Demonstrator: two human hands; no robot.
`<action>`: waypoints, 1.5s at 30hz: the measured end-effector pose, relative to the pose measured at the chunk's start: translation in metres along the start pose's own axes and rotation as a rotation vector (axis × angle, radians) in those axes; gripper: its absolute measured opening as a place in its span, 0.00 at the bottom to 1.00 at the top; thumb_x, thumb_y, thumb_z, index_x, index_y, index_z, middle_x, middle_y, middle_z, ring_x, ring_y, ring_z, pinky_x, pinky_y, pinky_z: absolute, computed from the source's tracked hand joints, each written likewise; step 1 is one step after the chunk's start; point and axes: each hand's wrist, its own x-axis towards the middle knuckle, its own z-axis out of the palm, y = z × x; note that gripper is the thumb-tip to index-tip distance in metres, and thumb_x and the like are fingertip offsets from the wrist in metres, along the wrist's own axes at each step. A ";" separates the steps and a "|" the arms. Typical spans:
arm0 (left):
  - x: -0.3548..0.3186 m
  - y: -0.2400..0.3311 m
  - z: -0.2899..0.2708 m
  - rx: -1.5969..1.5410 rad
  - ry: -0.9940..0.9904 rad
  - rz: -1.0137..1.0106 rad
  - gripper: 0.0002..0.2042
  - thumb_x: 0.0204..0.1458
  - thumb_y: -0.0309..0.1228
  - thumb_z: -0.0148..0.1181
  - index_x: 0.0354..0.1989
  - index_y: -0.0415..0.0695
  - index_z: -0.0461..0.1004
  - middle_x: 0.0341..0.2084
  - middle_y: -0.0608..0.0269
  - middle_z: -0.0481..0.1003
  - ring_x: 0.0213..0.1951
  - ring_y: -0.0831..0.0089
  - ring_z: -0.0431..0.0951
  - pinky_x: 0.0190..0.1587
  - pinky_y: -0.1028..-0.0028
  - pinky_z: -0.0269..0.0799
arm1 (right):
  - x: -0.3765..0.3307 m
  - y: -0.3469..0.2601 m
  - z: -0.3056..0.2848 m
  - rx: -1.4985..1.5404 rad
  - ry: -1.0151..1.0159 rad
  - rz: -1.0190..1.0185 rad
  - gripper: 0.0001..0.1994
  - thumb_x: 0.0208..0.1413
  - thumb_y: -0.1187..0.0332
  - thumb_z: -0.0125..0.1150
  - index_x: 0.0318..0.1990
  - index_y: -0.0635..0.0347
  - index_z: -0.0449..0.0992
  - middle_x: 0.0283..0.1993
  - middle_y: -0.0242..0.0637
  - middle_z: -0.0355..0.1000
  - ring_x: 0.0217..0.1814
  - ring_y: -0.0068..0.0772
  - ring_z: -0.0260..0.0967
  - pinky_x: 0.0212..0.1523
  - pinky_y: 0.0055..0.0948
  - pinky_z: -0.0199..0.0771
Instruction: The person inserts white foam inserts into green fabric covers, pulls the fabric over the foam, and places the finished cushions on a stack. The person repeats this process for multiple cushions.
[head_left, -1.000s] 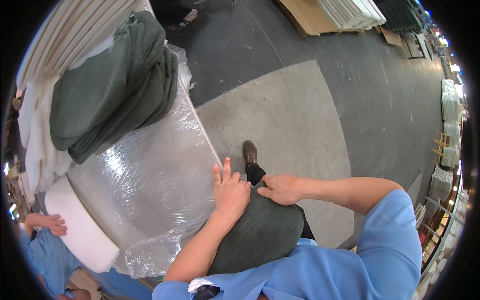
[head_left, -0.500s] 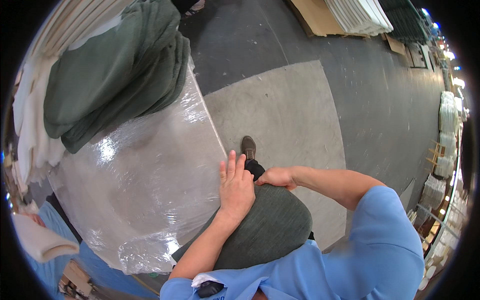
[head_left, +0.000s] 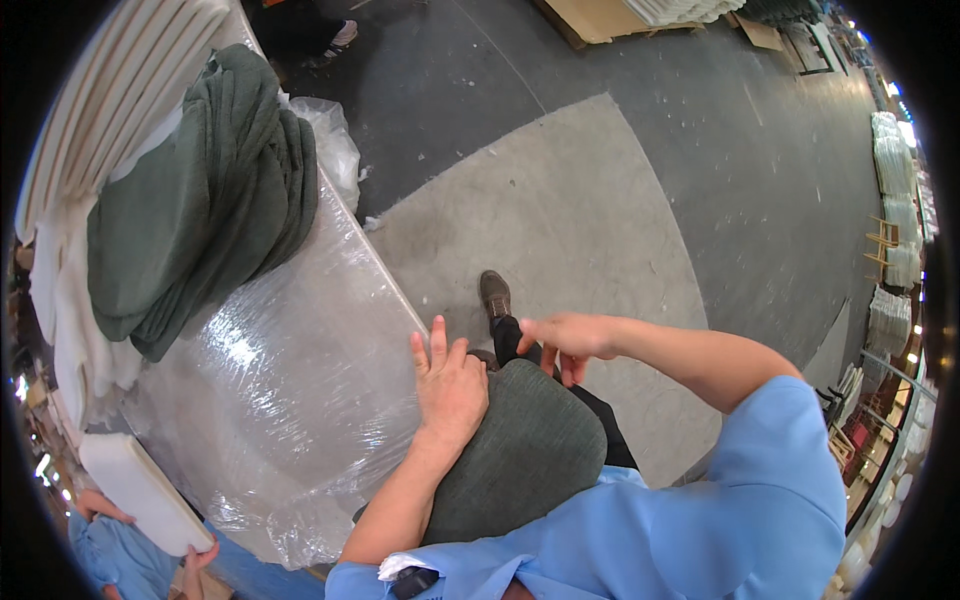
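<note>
A dark green fabric-covered cushion (head_left: pixel 525 450) lies against my body, beside the plastic-wrapped table (head_left: pixel 330 400). My left hand (head_left: pixel 452 392) rests along the cushion's left edge, by the table, its fingers stretched out and apart. Just beyond the cushion's far edge is my right hand (head_left: pixel 578 342), open, with the index finger extended and the other fingers hanging down loosely. Nothing shows in its grasp. The cushion's near side is partly hidden by my left forearm and shirt. Dark green fabric covers (head_left: pixel 205 195) are heaped on the far left of the table.
White foam pieces (head_left: pixel 120 90) are stacked at the left. At the lower left, a co-worker's hands hold a white foam pad (head_left: pixel 150 490). Clear plastic (head_left: pixel 333 145) bunches past the table's far edge. Wrapped stacks (head_left: pixel 890 170) line the right side.
My right hand has let go of the cushion's far edge and lifted, its fingers opening. The left hand has shifted slightly left. The view has turned, and the co-worker's foam pad shows more fully.
</note>
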 end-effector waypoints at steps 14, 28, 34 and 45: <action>-0.099 -0.094 -0.082 -1.306 0.418 -0.232 0.10 0.72 0.28 0.52 0.55 0.43 0.78 0.63 0.60 0.75 0.63 0.72 0.74 0.67 0.69 0.67 | 0.054 -0.036 0.046 -0.338 -0.075 0.157 0.35 0.73 0.40 0.49 0.69 0.65 0.71 0.69 0.44 0.72 0.68 0.38 0.72 0.65 0.42 0.74; -0.390 0.047 0.063 -2.029 0.291 -0.653 0.45 0.58 0.40 0.74 0.76 0.32 0.53 0.71 0.49 0.67 0.67 0.60 0.71 0.71 0.64 0.66 | 0.003 0.004 0.069 -0.089 -0.188 -0.053 0.44 0.50 0.51 0.82 0.71 0.63 0.69 0.68 0.45 0.72 0.70 0.41 0.70 0.71 0.44 0.70; -0.307 0.046 -0.005 -2.254 0.990 -0.402 0.41 0.55 0.32 0.76 0.75 0.44 0.60 0.69 0.58 0.69 0.69 0.58 0.69 0.71 0.56 0.66 | -0.026 0.025 0.104 0.013 -0.101 -0.455 0.48 0.50 0.57 0.83 0.75 0.63 0.60 0.71 0.44 0.69 0.72 0.43 0.68 0.71 0.45 0.69; -0.274 0.030 -0.187 -0.988 0.545 -0.279 0.29 0.51 0.25 0.72 0.63 0.35 0.72 0.53 0.52 0.82 0.54 0.63 0.82 0.58 0.63 0.77 | 0.008 0.052 0.189 0.294 0.316 -1.030 0.31 0.65 0.59 0.71 0.69 0.58 0.64 0.54 0.35 0.72 0.52 0.25 0.71 0.48 0.31 0.74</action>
